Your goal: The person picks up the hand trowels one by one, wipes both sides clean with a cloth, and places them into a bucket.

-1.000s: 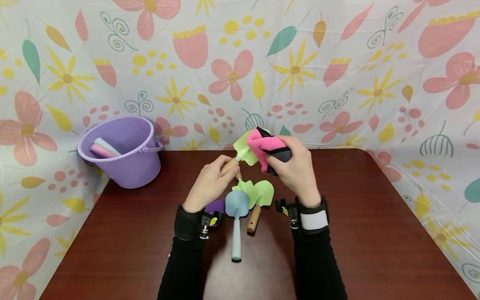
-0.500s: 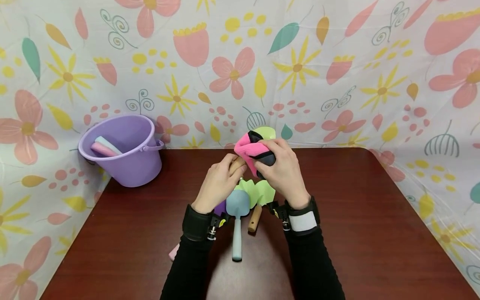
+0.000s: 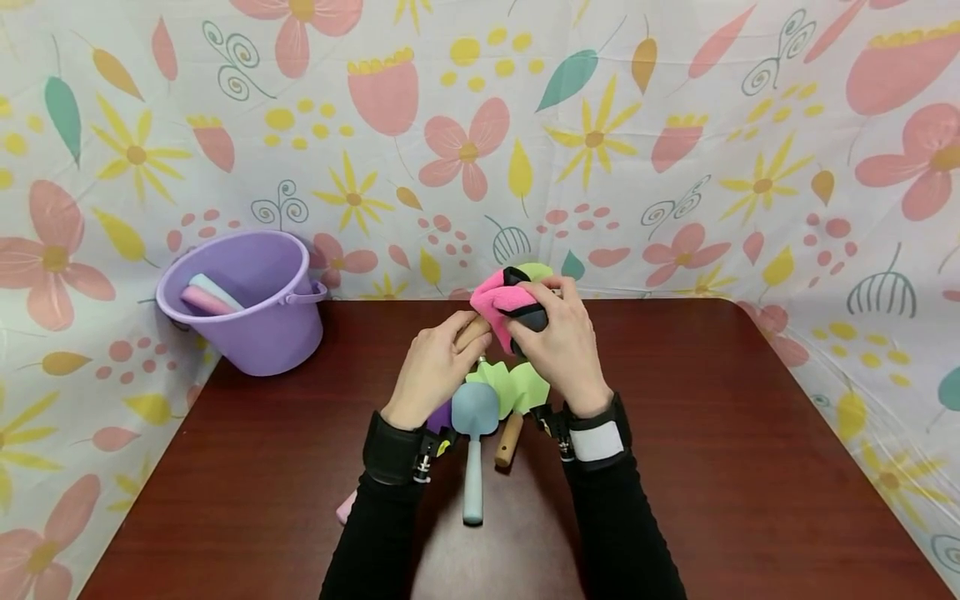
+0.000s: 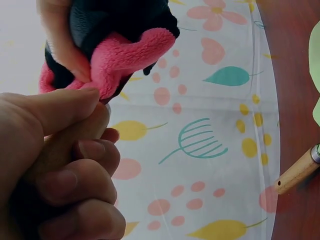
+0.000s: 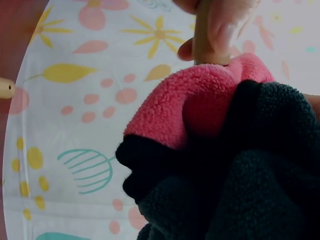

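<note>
My left hand grips the wooden handle of a small green-bladed garden trowel, raised over the table. With my right hand I hold a pink and dark grey fleecy cloth bunched around the trowel's neck and blade. Only the tip of the green blade shows beyond the cloth in the head view. The cloth meets the handle's end in the right wrist view. Below the hands lie a light blue shovel, a green trowel with a wooden handle and another green-bladed tool.
A purple bucket stands at the back left, with a pink and a light blue handle-like piece inside. A purple thing and a pink end are partly hidden by my left arm. A patterned sheet hangs behind the brown table.
The cloth has moved left and down over the trowel's green blade, covering most of it. Both hands have come closer together; over the last half second they have barely shifted.
</note>
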Tool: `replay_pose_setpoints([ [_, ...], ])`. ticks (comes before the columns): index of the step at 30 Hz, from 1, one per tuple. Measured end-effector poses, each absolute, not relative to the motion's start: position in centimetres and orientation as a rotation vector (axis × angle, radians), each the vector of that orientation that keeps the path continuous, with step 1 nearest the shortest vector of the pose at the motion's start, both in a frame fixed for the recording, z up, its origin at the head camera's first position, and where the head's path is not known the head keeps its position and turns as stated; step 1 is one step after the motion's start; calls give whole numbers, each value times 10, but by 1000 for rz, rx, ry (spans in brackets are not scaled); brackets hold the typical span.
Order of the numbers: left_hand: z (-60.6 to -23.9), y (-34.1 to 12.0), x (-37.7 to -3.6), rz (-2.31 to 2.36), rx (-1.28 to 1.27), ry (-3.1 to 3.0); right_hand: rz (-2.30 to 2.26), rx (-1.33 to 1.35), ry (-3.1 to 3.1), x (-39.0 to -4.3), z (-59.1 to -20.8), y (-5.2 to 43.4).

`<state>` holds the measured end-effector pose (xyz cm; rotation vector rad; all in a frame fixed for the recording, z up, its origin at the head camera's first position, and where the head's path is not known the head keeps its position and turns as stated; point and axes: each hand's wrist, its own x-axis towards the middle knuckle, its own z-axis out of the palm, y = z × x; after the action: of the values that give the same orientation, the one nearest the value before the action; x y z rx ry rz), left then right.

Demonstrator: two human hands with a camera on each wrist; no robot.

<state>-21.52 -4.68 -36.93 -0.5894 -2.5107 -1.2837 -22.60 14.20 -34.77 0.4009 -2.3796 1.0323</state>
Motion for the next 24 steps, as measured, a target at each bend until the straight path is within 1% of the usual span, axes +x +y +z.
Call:
replay_pose_setpoints([
  [15, -368, -50, -215, -1319, -630, -2566, 1027, 208, -2396, -233, -350, 163],
  [24, -367, -54, -216, -1377, -628, -2571, 1060, 194, -2353, -237, -353, 176],
])
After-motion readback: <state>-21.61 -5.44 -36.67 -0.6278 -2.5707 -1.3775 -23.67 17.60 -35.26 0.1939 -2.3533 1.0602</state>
